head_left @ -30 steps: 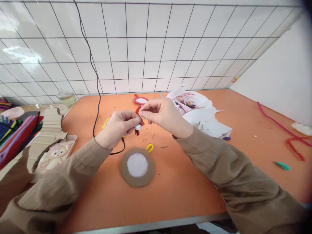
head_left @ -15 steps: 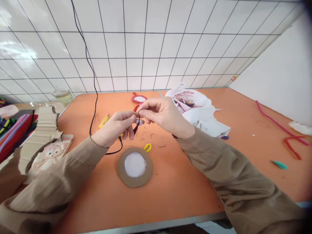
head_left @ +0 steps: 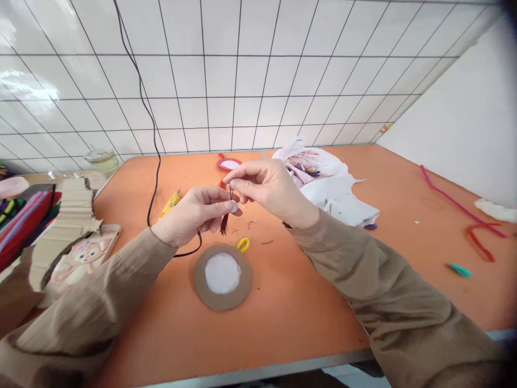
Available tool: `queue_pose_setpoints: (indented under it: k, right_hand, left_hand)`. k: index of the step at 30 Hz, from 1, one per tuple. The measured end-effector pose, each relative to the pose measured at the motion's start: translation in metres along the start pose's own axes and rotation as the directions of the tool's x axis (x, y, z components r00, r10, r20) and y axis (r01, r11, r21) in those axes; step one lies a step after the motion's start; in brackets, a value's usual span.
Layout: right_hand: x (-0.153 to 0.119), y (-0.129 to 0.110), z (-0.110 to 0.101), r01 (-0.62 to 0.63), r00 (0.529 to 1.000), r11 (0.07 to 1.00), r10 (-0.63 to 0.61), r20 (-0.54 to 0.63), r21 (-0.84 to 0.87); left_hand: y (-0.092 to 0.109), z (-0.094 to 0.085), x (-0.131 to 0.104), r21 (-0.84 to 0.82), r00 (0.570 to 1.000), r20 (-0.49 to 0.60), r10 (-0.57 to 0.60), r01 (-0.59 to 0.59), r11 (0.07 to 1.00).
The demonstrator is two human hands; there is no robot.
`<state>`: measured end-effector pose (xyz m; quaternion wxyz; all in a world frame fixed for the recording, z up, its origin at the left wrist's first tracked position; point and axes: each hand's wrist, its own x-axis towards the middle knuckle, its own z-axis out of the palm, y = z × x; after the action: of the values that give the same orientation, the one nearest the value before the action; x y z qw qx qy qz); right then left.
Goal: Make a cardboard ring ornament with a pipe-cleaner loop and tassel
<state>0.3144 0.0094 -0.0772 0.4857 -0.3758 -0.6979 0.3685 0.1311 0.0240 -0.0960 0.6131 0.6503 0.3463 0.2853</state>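
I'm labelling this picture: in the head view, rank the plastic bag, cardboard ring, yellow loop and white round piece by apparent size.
1. Plastic bag
2. Cardboard ring
3. Yellow loop
4. White round piece, at the left hand

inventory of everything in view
tassel: 1, maroon, under left hand
round piece: 1, white, left thumb
cardboard disc: 1, brown, front
loop: 1, yellow, centre
glue gun: 1, yellow, left
cord: 2 stretches, black, left
ornament: 1, red, back
bag: 1, white, back
stems: 2, pink and red, right
tuft: 1, green, right
scraps: several, dark, centre
bundle: 1, multicoloured, left
torn cardboard: several, brown, left
cartoon case: 1, pink, left
jar: 1, clear, left
table: 1, orange, centre
tiled wall: 1, white, back
left hand: 1, bare, centre
right hand: 1, bare, centre
sleeves: 2, brown, both sides
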Motion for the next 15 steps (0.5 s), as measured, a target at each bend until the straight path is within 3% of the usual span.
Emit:
queue_pose_setpoints:
  k: [6, 11, 15]
  right_hand:
    - [-0.0010, -0.0020, -0.0006, -0.020, 0.999, 1.000, 0.020, -0.038, 0.000]
    - [-0.0011, -0.0050, -0.0004, -0.022, 0.998, 0.999, 0.023, -0.058, 0.026]
    - [-0.0030, -0.0087, 0.0008, -0.023, 0.998, 0.998, 0.026, -0.049, 0.050]
  left_hand:
    - [0.0039, 0.0007, -0.0022, 0.040, 0.996, -0.092, 0.009, -0.005, 0.999]
    - [0.0058, 0.0024, -0.0066, 0.117, 0.984, -0.128, 0.121, -0.106, 0.987]
    - [0.0029, 0.0074, -0.0058, -0.050, 0.985, -0.086, 0.150, -0.154, 0.987]
